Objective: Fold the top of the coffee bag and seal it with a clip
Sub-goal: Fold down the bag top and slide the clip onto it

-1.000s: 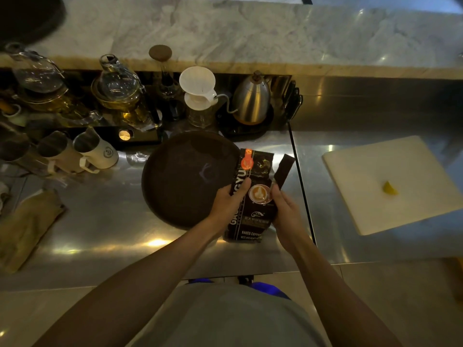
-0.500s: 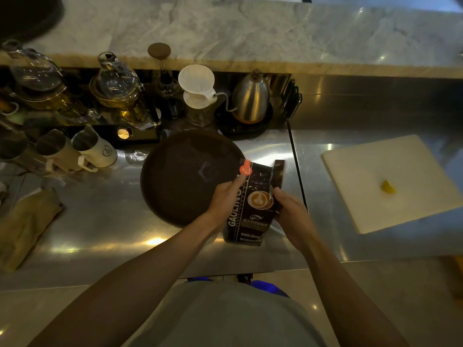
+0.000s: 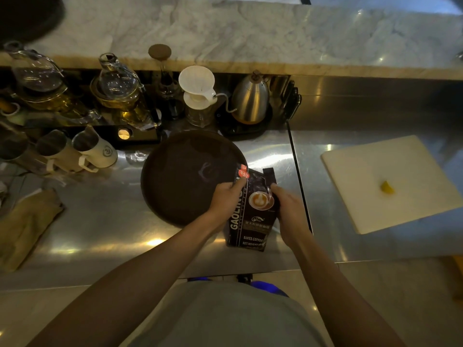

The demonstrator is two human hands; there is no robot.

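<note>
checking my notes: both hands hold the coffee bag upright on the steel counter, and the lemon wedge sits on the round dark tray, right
Not quite. The head view shows the lemon wedge on the white cutting board, not the round dark tray. Both hands, left and right, do hold the coffee bag.

You stand at a steel counter [image 3: 100, 221] with a coffee bag [image 3: 253, 216] upright near its front edge, just beside a round dark tray [image 3: 180, 176]. To your right lies a white cutting board [image 3: 370, 176]; a folded cloth [image 3: 25, 226] sits far left, pitchers [image 3: 95, 151] behind it, and a gooseneck kettle [image 3: 250, 101] stands at the back
</note>
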